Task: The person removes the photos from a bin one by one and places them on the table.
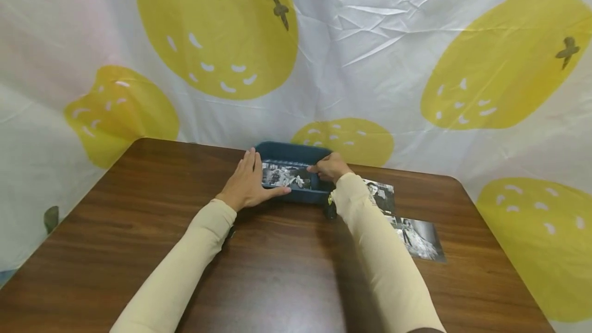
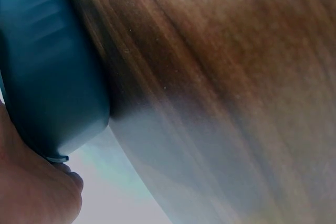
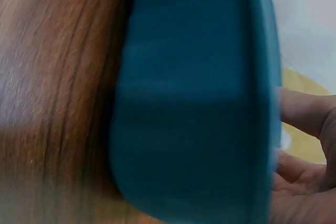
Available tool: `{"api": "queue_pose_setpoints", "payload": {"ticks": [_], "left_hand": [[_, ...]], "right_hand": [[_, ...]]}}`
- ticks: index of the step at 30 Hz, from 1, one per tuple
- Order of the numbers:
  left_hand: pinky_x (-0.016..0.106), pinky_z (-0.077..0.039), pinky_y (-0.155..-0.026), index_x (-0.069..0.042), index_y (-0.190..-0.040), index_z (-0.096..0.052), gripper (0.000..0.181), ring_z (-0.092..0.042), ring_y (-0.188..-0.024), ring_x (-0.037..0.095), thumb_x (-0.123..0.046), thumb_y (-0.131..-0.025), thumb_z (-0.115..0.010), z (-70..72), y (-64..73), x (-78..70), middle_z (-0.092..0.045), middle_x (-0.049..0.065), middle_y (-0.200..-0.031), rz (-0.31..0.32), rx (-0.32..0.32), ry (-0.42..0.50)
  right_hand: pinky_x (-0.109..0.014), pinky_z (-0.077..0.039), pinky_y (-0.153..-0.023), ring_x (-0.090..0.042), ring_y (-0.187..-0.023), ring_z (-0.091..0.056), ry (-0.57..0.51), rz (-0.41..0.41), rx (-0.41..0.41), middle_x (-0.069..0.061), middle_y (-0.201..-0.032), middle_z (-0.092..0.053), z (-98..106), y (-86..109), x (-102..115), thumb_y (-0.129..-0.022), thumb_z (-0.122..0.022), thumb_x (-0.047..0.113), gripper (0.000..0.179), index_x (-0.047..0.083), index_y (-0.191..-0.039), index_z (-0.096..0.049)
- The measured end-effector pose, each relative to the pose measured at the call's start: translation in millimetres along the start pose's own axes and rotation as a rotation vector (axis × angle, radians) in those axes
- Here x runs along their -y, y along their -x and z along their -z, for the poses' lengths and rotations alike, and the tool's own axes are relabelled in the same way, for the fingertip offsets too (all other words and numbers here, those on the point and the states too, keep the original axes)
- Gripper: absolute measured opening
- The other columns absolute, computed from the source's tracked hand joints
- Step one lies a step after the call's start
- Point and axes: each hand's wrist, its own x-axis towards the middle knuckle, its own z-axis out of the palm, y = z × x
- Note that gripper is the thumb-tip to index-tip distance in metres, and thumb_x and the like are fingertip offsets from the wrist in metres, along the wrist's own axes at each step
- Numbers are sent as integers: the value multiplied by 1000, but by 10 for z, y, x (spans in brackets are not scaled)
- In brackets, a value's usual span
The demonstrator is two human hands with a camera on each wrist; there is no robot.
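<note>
A dark teal plastic bin (image 1: 296, 197) stands near the table's back edge; its outer wall (image 2: 47, 77) fills much of the left wrist view. My left hand (image 1: 245, 184) rests on the bin's left end, fingers straight along that side and thumb stretched over the front rim. Inside the bin lies a black-and-white photo (image 1: 287, 175). Reaching over the right end, my right hand (image 1: 332, 166) has its fingers curled and pinches the photo near its right edge. In the right wrist view the bin's wall (image 3: 184, 103) hides the fingertips.
On the brown wooden table (image 1: 277, 281), two more black-and-white photos, one farther back (image 1: 381, 197) and one closer (image 1: 421, 238), lie right of the bin, partly behind my right sleeve. A white curtain (image 1: 351, 66) with yellow fruit prints hangs right behind the table.
</note>
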Motion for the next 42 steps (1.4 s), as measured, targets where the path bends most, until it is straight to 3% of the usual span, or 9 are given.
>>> {"api": "queue_pose_setpoints", "payload": {"ticks": [3,12,18,22,27,31,36,42], "left_hand": [[47,-7,-125,10,-158,-8,128,-1,-154,39,-82,-83,-55,7,8,-8,1,28,-166,-1,3,2],[46,-7,-125,11,-158,-8,129,0,-154,38,-83,-83,-55,4,35,-35,1,28,-165,1,11,-8],[46,-7,-125,10,-158,-7,129,0,-154,37,-83,-82,-54,-1,34,-49,1,27,-166,2,14,-3],[45,-7,-125,10,-158,-8,129,0,-154,36,-84,-82,-54,-12,26,-51,1,27,-166,5,11,-7],[45,-6,-125,9,-158,-6,130,1,-154,37,-85,-82,-53,-28,17,-61,2,27,-166,0,15,-15],[44,-5,-125,8,-159,-5,130,1,-154,37,-86,-82,-52,-26,5,-67,2,26,-166,6,16,-23],[44,-6,-125,8,-159,-5,130,1,-154,37,-85,-82,-53,-24,4,-63,2,26,-166,13,20,-27],[44,-6,-125,9,-159,-6,130,0,-154,37,-85,-81,-53,-19,11,-64,2,26,-166,9,10,-26]], "right_hand": [[-46,-45,-109,-41,-132,-52,11,-9,-19,-28,-139,-53,-37,-67,-31,-91,-72,-1,47,-20,-129,-54],[-43,-50,-104,-39,-125,-58,11,24,-63,-30,-136,-55,-132,-124,-92,-88,-71,-3,50,-22,-130,-52],[-39,-54,-99,-35,-123,-60,9,20,-60,-28,-136,-57,-155,-210,-142,-93,-66,0,49,-18,-135,-51],[-35,-57,-92,-29,-108,-65,-10,18,-64,-25,-130,-63,-168,-241,-162,-93,-65,2,47,-16,-135,-54],[-28,-61,-79,-17,-82,-62,-59,-14,-146,-18,-114,-71,-185,-255,-183,-89,-71,0,37,-12,-123,-65],[-27,-61,-74,-17,-78,-66,-101,-21,-199,-19,-111,-71,-183,-241,-173,-87,-74,0,36,-12,-120,-66],[-30,-61,-79,-20,-79,-71,-122,-37,-207,-21,-120,-67,-182,-228,-174,-85,-79,2,41,-10,-121,-64],[-25,-58,-70,-16,-69,-66,-126,-10,-230,-16,-110,-65,-198,-233,-200,-81,-85,3,37,-8,-110,-65]]}}
